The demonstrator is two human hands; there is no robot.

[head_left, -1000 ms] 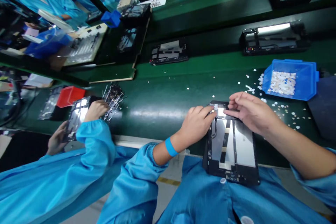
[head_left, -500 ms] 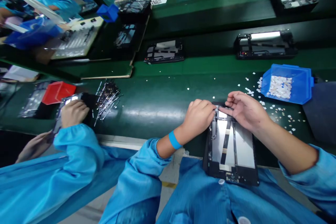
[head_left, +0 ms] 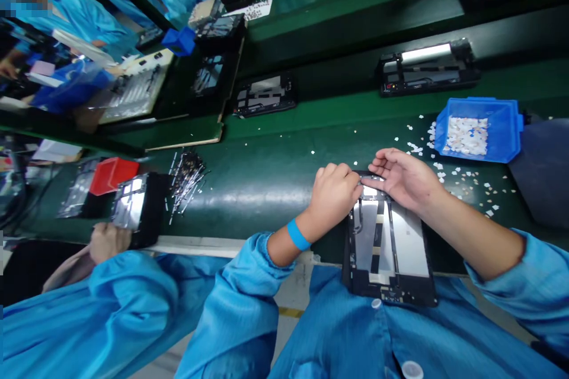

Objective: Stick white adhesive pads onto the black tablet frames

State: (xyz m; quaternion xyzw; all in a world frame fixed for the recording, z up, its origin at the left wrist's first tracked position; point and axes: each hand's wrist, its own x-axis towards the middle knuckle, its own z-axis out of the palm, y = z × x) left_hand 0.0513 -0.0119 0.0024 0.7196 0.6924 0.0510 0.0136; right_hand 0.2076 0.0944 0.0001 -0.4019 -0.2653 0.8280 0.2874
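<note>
An opened tablet (head_left: 411, 243), its inner silver plates and dark ribbon cables showing, rests against my lap and the bench edge. At its top left corner my left hand (head_left: 334, 195), with a blue band on the wrist, has its fingers curled and thumb pressed in; whatever is between the fingertips is hidden. My right hand (head_left: 404, 180) lies over the tablet's top edge, palm turned partly up. Its index finger stretches toward the left fingertips, and the other fingers are loosely apart.
A blue bin (head_left: 502, 130) of small white pieces stands right, with pieces scattered around it. Beyond lie opened tablets (head_left: 267, 95) and another stack (head_left: 427, 68). Left are thin strips (head_left: 189, 180), a red bin (head_left: 113, 174) and a co-worker's hand (head_left: 109, 241) beside a tablet stack.
The view has shifted slightly. My hands stay at the tablet's top edge, almost unmoved. The co-worker's hand at left has drawn back from the top of a tablet stack toward its near side.
</note>
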